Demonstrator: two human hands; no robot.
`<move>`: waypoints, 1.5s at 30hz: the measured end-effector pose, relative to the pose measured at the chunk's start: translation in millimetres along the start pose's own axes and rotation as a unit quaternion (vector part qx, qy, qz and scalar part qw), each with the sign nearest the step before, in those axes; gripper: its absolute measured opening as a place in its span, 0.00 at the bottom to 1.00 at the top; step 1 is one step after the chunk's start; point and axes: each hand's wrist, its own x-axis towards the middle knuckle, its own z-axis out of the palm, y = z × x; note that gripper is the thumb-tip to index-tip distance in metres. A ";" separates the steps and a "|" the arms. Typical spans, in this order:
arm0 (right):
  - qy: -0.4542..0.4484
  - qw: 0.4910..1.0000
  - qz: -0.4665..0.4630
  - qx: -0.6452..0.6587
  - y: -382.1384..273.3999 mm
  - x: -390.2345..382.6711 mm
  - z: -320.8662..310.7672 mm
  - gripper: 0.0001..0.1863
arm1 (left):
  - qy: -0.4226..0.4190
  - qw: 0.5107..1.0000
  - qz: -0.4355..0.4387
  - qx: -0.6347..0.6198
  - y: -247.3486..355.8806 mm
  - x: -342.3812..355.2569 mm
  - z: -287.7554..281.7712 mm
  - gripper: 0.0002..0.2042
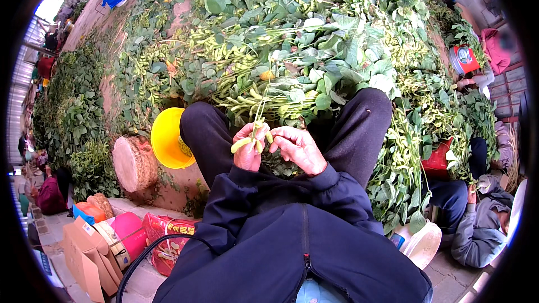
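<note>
My left hand [247,156] is closed round a thin soybean stalk [260,106] that rises between my knees, with green pods [241,145] hanging off it. Just to the right, my right hand [300,148] has its thumb and fingers pinched at a pod [269,136] on the same stalk. Beyond both hands lies a thick heap of picked soybean plants [314,50], leaves and pods mixed. A yellow bucket [164,134] stands by my left knee, with some pods visible inside.
Left of the bucket is a round woven stool [132,164]. A cardboard box [90,258] and a red bag [165,241] lie at the lower left. A co-worker [480,230] sits at the lower right, beside a white tub [424,245] and a red container [438,160].
</note>
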 end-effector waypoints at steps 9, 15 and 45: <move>0.000 0.999 -0.026 -0.030 3.7 -0.7 -0.5 0.12 | 0.006 0.988 0.031 0.152 5.2 -8.8 15.3 0.06; 0.033 0.988 -0.084 -0.125 9.8 0.3 1.4 0.11 | 0.001 0.976 0.066 0.207 10.6 -10.1 18.7 0.07; 0.096 0.958 -0.094 -0.255 11.6 3.9 -1.8 0.05 | 0.043 0.994 -0.094 0.023 2.1 -10.0 10.5 0.14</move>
